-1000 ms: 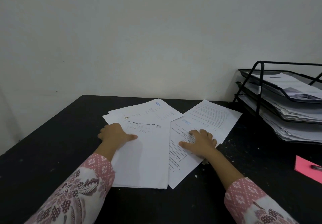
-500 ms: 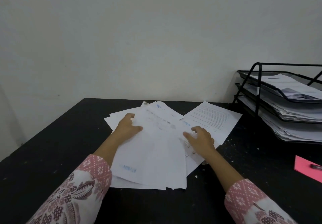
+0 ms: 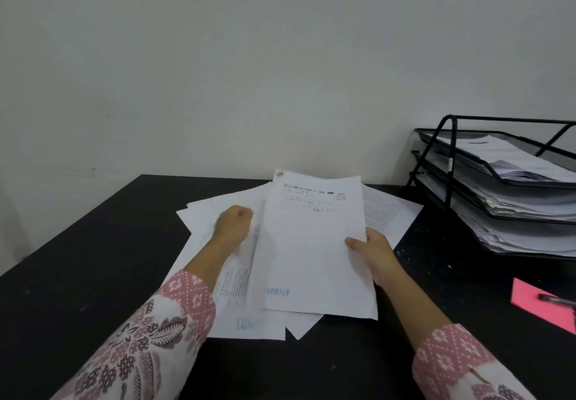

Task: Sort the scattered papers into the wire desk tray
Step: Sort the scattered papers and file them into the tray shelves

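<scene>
Several white printed papers (image 3: 215, 212) lie fanned out on the black desk (image 3: 93, 259). My right hand (image 3: 372, 251) pinches the right edge of a lifted sheaf of sheets (image 3: 311, 244), thumb on top, tilting it up off the pile. My left hand (image 3: 233, 225) has its fingers curled at the sheaf's left edge, over the papers beneath; its fingertips are hidden. The black wire desk tray (image 3: 448, 163) stands at the right against the wall, three tiers, each holding stacked paper.
A pink sheet (image 3: 536, 304) with a dark pen (image 3: 558, 300) on it lies at the desk's right edge, in front of the tray. A pale wall runs behind the desk. Patterned pink sleeves cover both forearms.
The top sheets have been gathered and raised off the pile, turned upright toward me. My right hand went from pressing flat on the papers to pinching the sheaf's right edge.
</scene>
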